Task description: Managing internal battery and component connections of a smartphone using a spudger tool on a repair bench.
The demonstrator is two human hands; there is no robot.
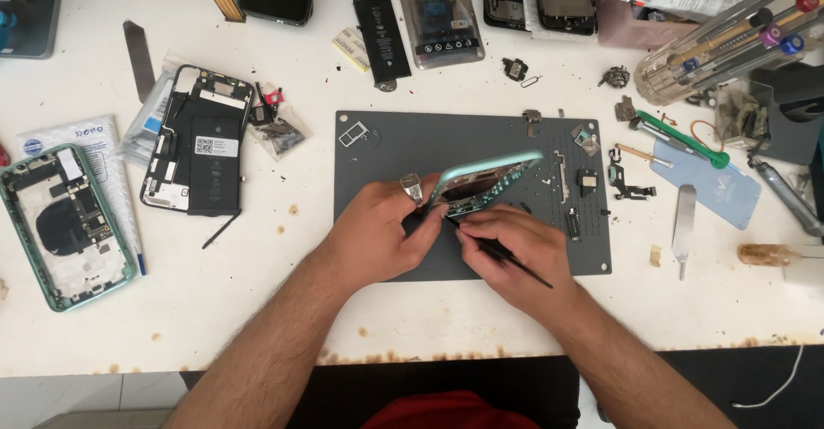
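Observation:
My left hand [378, 232], with a ring on one finger, grips the near end of a mint-green phone frame [485, 180] and holds it tilted on edge above the grey work mat [386, 137]. The frame's inner circuitry faces me. My right hand [515, 253] holds a thin black pointed tool [519, 266] like a pen, its tip at the frame's lower edge next to my left fingers. Both hands meet over the middle of the mat.
An opened green phone [60, 223] and an opened black phone [197, 137] lie at the left. Small parts and screws sit on the mat's right side [584, 180]. A loose battery [382, 39], a clear holder of screwdrivers [730, 34], a metal spudger [682, 227] and a blue pad [708, 184] lie around.

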